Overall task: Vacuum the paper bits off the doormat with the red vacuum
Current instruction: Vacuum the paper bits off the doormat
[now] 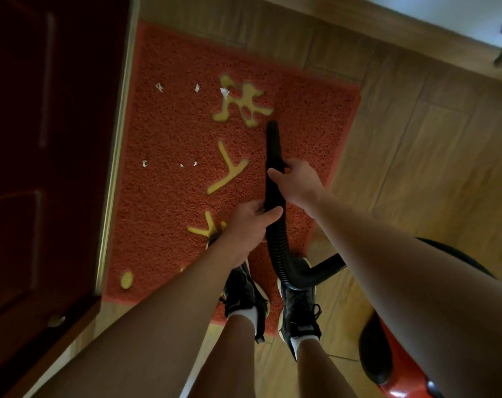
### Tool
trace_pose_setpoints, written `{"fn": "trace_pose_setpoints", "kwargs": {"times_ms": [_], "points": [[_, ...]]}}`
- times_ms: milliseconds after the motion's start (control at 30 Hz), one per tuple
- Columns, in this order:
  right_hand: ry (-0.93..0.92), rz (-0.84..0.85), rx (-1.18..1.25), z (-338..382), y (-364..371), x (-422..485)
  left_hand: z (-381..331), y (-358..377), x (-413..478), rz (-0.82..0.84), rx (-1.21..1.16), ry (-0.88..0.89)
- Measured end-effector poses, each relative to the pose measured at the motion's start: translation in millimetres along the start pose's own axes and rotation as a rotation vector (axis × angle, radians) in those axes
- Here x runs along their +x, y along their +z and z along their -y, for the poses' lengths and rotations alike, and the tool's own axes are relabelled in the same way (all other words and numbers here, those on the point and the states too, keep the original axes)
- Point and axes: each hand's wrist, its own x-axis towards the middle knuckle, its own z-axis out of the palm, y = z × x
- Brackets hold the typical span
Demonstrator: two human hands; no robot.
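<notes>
While the red vacuum (396,377) sits on the floor beside the right leg, its black hose (275,254) curves up over the shoes. The left hand (248,225) wraps the hose end and the right hand (297,182) clamps the rigid nozzle (273,150) further along, likely for steering. The nozzle tip points low over the red doormat (172,196). White paper bits (224,92) lie beyond, scattered toward the door (42,168), none at the tip.

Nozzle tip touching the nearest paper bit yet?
Apart. Head view shows a stretch of doormat between the nozzle tip and the nearest paper bit.
</notes>
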Motion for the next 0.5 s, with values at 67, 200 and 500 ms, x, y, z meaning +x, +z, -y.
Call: {"fn": "trace_pose_setpoints", "kwargs": {"times_ms": [67,200,500], "points": [[-0.008,0.008,-0.023,3.0,5.8,-1.1,2.9,-5.1,-3.5,-0.004,-0.014,-0.001],[-0.01,0.033,-0.027,10.0,18.5,-5.1,10.4,-15.6,-10.8,-0.015,-0.053,-0.004],[-0.076,0.085,-0.135,20.2,51.6,-14.9,38.2,-36.5,-25.6,-0.072,-0.144,-0.014]]}}
